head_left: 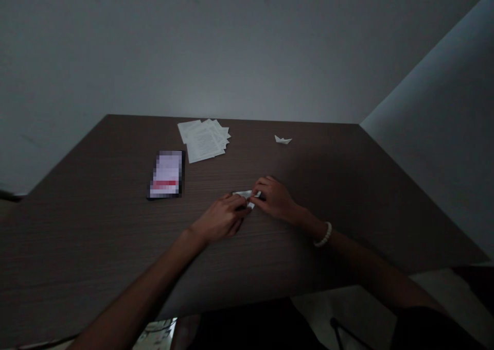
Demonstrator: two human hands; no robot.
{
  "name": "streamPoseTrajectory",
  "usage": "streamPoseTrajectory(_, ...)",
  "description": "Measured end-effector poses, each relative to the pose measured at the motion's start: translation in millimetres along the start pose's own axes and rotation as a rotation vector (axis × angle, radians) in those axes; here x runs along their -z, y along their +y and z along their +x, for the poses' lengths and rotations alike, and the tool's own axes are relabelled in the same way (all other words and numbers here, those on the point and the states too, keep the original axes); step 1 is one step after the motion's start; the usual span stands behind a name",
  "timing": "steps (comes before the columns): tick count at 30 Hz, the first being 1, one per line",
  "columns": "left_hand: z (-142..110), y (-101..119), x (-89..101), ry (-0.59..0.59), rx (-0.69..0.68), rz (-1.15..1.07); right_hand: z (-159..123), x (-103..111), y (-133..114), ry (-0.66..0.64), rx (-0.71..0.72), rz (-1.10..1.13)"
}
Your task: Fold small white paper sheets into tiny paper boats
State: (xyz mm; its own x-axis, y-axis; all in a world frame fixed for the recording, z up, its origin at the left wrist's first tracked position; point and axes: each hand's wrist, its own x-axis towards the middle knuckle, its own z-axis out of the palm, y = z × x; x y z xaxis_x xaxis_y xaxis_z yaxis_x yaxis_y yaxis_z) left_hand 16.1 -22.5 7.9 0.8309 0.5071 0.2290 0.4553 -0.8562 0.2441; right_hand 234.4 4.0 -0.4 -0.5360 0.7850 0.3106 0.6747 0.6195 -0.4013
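Between my two hands, on the dark wooden table point(127, 252), lies a small folded piece of white paper point(244, 193). My left hand point(223, 216) is closed on its left part, with curled fingers covering much of it. From the right, my right hand point(275, 198) pinches the other end between thumb and fingers. The exact shape of the folds is hidden under the fingers. Farther back, to the right, a small folded white paper boat point(283, 140) rests on the table.
Several sheets of printed paper point(204, 141) are fanned in a pile at the back left. A phone point(166, 175) with a blurred, lit screen lies left of my hands. A pale wall point(231, 51) rises behind the table, and another borders the right side.
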Motion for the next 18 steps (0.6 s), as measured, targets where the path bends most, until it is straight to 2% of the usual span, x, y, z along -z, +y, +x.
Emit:
streamPoseTrajectory(8,-1.5,1.4,0.2,-0.012,0.024,0.013,-3.4,9.4,15.1,0.002,0.054,0.123)
streamPoseTrajectory(18,-3.4,0.9,-3.2,-0.008,0.016,0.011,-1.9,-3.5,18.2,0.03,0.012,0.097)
